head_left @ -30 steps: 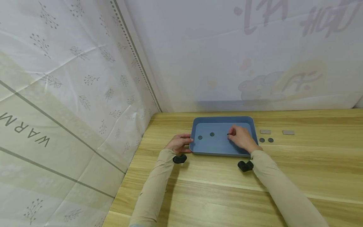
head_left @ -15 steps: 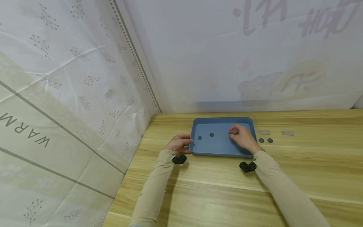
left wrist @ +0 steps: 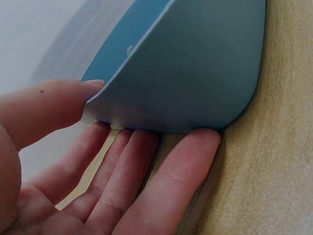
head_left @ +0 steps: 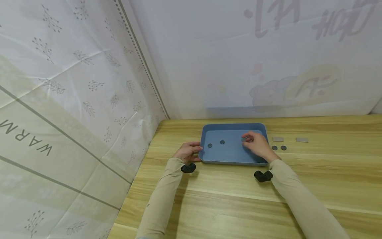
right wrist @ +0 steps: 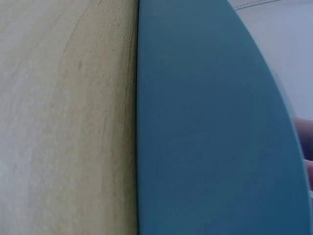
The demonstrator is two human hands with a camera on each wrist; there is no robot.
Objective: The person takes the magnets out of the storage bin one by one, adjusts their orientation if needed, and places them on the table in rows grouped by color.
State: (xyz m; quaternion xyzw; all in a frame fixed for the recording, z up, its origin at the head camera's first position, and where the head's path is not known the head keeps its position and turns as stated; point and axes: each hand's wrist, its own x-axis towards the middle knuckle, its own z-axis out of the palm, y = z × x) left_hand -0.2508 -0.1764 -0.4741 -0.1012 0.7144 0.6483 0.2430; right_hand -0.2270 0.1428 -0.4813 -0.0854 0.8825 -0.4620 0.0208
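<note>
A shallow blue rectangular tray point(head_left: 229, 154) lies on the wooden table. My left hand point(head_left: 187, 151) grips its left end; in the left wrist view the thumb point(left wrist: 54, 105) lies at the rim and the fingertips press the outer wall. Inside the tray, towards the left, lie two small dark grey discs point(head_left: 222, 142). My right hand point(head_left: 257, 144) is over the right part of the tray, thumb and fingertips pinching a small grey disc point(head_left: 243, 139), mostly hidden by the fingers. The right wrist view shows mainly the tray's outer wall point(right wrist: 210, 122), with fingers just at the right edge.
Right of the tray, two more dark discs point(head_left: 279, 148) lie side by side on the table point(head_left: 221, 205). Behind them are two flat grey-brown rectangular pieces point(head_left: 278, 139), set apart. A pale printed cloth point(head_left: 191, 66) hangs behind the table and another at the left.
My right hand has shifted slightly to the right over the tray, and the disc at its fingertips has turned from edge-on to showing its face. My left hand keeps its grip on the tray.
</note>
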